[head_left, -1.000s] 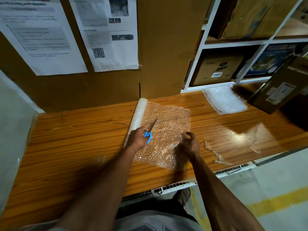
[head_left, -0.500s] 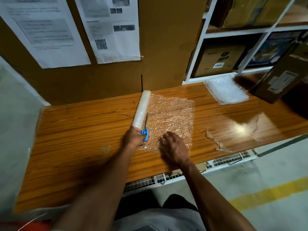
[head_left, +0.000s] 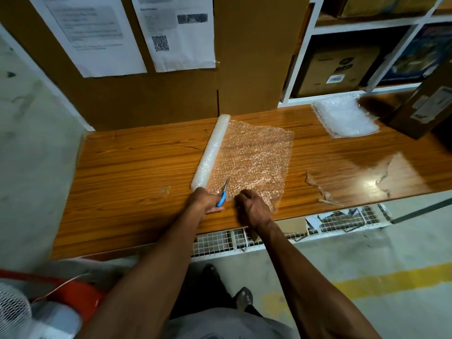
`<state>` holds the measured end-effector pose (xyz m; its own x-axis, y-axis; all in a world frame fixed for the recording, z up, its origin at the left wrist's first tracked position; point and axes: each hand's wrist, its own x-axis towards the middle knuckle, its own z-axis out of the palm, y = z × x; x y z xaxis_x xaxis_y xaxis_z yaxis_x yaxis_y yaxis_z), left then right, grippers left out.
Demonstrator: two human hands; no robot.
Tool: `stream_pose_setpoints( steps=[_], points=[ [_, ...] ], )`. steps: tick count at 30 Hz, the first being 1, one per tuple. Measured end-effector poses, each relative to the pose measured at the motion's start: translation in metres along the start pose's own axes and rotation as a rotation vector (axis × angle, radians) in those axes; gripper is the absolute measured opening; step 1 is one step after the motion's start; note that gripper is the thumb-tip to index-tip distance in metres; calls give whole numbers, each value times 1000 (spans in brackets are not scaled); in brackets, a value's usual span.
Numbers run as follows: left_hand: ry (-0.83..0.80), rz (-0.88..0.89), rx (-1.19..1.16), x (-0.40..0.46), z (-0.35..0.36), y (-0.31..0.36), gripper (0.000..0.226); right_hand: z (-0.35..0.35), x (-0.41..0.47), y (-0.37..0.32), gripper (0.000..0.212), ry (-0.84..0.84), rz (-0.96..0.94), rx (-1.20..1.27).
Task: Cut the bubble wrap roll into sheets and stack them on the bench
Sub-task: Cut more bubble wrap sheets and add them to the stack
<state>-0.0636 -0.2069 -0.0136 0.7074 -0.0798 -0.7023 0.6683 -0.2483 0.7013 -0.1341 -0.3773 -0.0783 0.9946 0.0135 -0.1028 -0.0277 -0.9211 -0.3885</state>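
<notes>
Where the frame starts at the left, a grey wall [head_left: 31, 148] runs down to a white fan [head_left: 12, 311] and an orange object [head_left: 73, 293] on the floor. Papers [head_left: 127, 33] hang on the brown board [head_left: 256, 57] behind the bench [head_left: 134, 172], which spans the middle of the view. On the bench lies the roll [head_left: 210, 152], its length running away from the person, with the unrolled wrap [head_left: 256, 157] spread flat to its right and joined to it along the roll's right side. The left hand [head_left: 204, 200] sits at the near end of the roll and grips the scissors [head_left: 223, 194]; its fingers are curled through the blue handles, and the blades point away over the near edge of the wrap, just beside the roll. How far the blades stand apart cannot be told. Just to the right, the right hand [head_left: 253, 207] rests on the near edge of the wrap, its fingers bent and bunched together, knuckles up, apparently pinching the sheet, though the fingertips are hidden. Further right, the bench surface shows torn, peeling film [head_left: 318, 184] and a bright glare. At the far right back, a stack [head_left: 344, 118] of cut sheets lies flat on the bench, well apart from the roll, beside a tilted carton [head_left: 423, 106]. White shelves [head_left: 367, 25] above hold boxes [head_left: 337, 69].
</notes>
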Motion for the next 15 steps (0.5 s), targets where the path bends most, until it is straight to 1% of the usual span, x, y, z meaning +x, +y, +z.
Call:
stream_pose_setpoints(
  steps=[1,2,3,4,5,6,8,10,12,15],
  points=[
    [-51,-10,-29,-4,0,-4,37,3,0,-1,33,-8,-11,-19],
    [-108,-34,-52,-9,-1,-5,35,6,1,1,31,13,24,7],
    [-151,-73,-45,-14,-2,-7,30,5,-2,-2,29,12,39,50],
    [-190,-118,-37,-20,-4,-8,24,3,-3,-3,28,3,41,35],
    [-220,-157,-38,-22,-7,-12,18,4,-3,-4,27,10,2,-8],
    [-246,-194,-62,-25,-10,-14,19,2,-4,-5,27,4,-26,-78],
    [-277,-245,-95,-28,-17,-19,26,0,-5,-4,30,-8,10,-34],
    [-300,-272,-81,-31,-23,-24,37,-2,-7,-6,29,-6,45,6],
    [-325,-267,-56,-33,-28,-26,42,-5,-9,-7,22,-4,88,32],
    [-390,-263,-46,-31,-37,-26,38,-5,-9,-6,11,-3,109,46]
  ],
)
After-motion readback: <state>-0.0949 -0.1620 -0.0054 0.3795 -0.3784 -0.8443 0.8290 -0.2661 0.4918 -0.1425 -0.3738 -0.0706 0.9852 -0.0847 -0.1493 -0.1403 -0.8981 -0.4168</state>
